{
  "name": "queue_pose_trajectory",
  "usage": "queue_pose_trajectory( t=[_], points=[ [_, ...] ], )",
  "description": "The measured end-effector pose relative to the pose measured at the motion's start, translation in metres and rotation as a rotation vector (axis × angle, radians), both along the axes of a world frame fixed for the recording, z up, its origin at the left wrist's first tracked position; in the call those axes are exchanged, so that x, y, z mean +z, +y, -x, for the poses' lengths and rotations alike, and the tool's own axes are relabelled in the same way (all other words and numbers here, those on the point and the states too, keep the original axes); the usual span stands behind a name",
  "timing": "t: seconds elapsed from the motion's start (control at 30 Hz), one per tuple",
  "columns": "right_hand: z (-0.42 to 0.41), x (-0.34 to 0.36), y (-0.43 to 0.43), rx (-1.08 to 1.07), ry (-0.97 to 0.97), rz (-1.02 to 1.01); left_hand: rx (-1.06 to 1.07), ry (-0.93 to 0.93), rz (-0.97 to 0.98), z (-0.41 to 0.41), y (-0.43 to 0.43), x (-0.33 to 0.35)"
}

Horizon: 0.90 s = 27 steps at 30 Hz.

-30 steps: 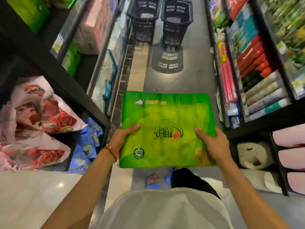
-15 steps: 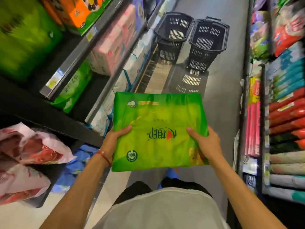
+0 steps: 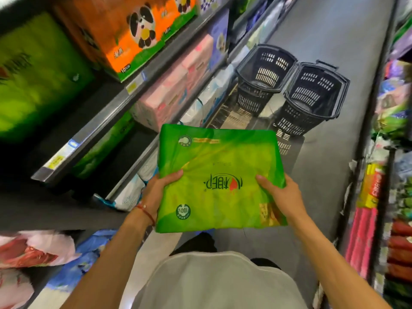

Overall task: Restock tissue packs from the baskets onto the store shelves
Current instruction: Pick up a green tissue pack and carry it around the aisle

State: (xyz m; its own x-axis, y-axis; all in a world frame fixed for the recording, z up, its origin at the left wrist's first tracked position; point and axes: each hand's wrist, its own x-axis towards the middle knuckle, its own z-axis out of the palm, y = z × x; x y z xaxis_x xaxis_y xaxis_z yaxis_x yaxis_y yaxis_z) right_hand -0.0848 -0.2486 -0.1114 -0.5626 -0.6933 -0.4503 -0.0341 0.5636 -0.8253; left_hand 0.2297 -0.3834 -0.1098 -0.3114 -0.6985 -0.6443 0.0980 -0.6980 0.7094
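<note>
between the two rows of shelving, over the aisle floor, a flat green tissue pack was held roughly level in front of the person's chest, its printed logo upside down to the camera. the left hand gripped the pack at its near left edge, thumb laid on top and fingers curled underneath, out of sight; a red string bracelet sat on that wrist. the right hand gripped the near right edge the same way, thumb across the top film, fingers hidden below. both hands were closed on the pack and on nothing else. the pack touched no shelf; it hung just beside the front edge of the left shelves.

beyond the pack's far edge two dark plastic baskets stood side by side on the floor, the left basket close against the foot of the left shelves and the right basket just beside it, their rims meeting or nearly so. the slotted walls and bottoms of both showed.

on the left shelves an orange carton with panda faces stood at the front edge of an upper shelf, with a large blurred green bundle next to it. one shelf down, pink packs filled the far end and a smaller green pack lay nearer. the right shelves were too blurred to read.
</note>
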Motion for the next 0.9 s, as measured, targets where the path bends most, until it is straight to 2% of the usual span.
queue_pose_trajectory(
  t=[0.23,0.5,0.63,0.73,0.9],
  points=[
    [0.05,-0.002,-0.092,0.061,-0.013,-0.02,0.084,0.024,-0.02,0.044,-0.069,0.009],
    [0.115,-0.021,-0.149,0.283,-0.164,-0.034,0.242,-0.088,0.053,0.09,-0.076,0.022],
    [0.142,-0.011,-0.165,0.502,-0.168,-0.083,0.278,-0.307,0.16,0.116,-0.061,0.031],
    [0.155,0.0,-0.178,0.685,0.011,-0.056,0.256,-0.454,0.242,0.139,-0.053,0.051],
    [0.15,0.062,-0.22,1.0,0.152,0.294,0.045,-0.82,0.346,0.165,-0.046,0.081]
  ],
)
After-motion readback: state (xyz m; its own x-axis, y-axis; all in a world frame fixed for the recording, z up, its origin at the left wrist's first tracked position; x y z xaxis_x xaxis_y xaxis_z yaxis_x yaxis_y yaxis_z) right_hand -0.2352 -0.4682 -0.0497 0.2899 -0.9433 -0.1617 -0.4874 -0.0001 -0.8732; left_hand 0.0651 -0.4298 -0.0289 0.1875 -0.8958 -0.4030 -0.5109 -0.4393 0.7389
